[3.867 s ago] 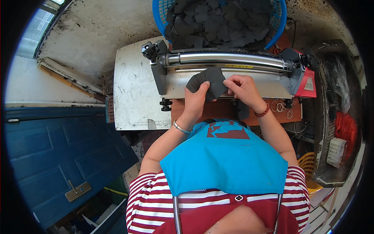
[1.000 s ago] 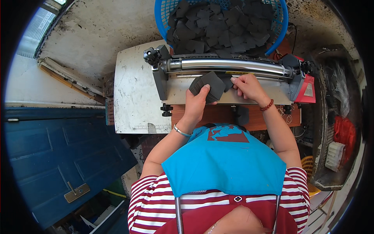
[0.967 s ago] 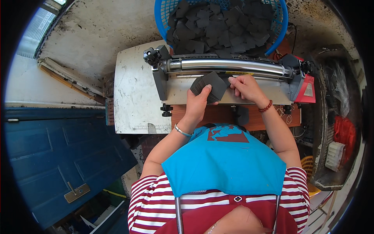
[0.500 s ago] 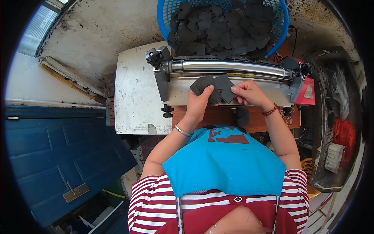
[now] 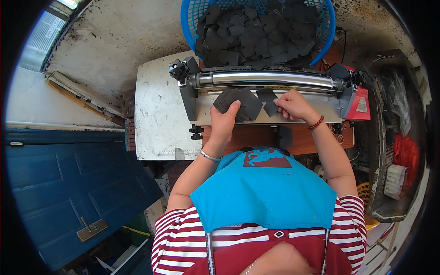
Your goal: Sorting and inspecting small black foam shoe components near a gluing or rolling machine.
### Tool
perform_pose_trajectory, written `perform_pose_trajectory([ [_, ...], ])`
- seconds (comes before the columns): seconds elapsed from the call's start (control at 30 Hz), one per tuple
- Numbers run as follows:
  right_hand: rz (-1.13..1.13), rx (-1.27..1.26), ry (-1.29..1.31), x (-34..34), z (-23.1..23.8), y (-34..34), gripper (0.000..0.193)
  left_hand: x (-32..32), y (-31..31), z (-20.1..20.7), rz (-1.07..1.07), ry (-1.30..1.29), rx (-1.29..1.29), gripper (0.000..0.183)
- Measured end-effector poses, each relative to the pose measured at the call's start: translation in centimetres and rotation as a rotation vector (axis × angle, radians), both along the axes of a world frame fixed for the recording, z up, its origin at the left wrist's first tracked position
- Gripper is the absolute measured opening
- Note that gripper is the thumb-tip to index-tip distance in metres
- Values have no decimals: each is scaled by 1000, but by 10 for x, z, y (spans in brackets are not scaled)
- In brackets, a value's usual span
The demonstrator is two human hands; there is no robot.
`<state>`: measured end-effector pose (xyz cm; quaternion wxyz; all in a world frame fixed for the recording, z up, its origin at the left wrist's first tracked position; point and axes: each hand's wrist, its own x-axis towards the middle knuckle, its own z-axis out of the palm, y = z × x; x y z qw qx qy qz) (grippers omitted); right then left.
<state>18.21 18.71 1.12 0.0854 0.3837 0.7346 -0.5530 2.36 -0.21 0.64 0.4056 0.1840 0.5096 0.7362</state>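
Observation:
My left hand (image 5: 224, 120) is closed on a fanned stack of dark square pieces (image 5: 250, 105), thumb on top. Between thumb and fingers, my right hand (image 5: 294, 106) pinches a single dark square piece (image 5: 267, 101) by its right edge. A narrow gap parts this piece from the stack. Both hands are over the metal feed plate (image 5: 311, 103) of a roller machine, just in front of its shiny steel roller (image 5: 270, 79). What the pieces are made of cannot be told.
Behind the machine stands a blue plastic basket (image 5: 189, 27) heaped with similar dark pieces (image 5: 256, 36). A white board (image 5: 158, 105) lies to the left, and a black adjusting knob (image 5: 196, 132) sticks out at the machine's front. At right is a long grimy trough (image 5: 380, 183) holding a red plastic bag (image 5: 405, 153).
The single piece has come apart from the stack. My left hand has shifted slightly left with the stack, while my right hand stays nearly in place, holding the piece.

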Motion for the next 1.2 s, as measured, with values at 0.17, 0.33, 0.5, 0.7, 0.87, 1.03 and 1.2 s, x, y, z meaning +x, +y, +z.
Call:
perform_pose_trajectory([
  [0.17,-112,47,189,-12,3,-21,43,6,7,-3,-23,-36,-8,19],
  [0.33,71,-100,264,0,2,-17,38,2,6,-7,-37,-103,15,18],
  [0.5,7,30,36,4,0,1,36,1,7,-4,-84,-68,2,17],
  [0.7,-20,63,319,-14,3,-25,42,14,15,-2,-140,-133,-17,16],
  [0.87,76,26,441,-14,6,-41,33,16,17,3,-125,-122,-67,16],
  [1.03,-17,-193,388,-8,0,-32,31,7,10,6,-175,-236,-38,22],
  [1.2,-21,-140,371,0,3,-25,36,8,7,5,-113,-145,-37,23],
])
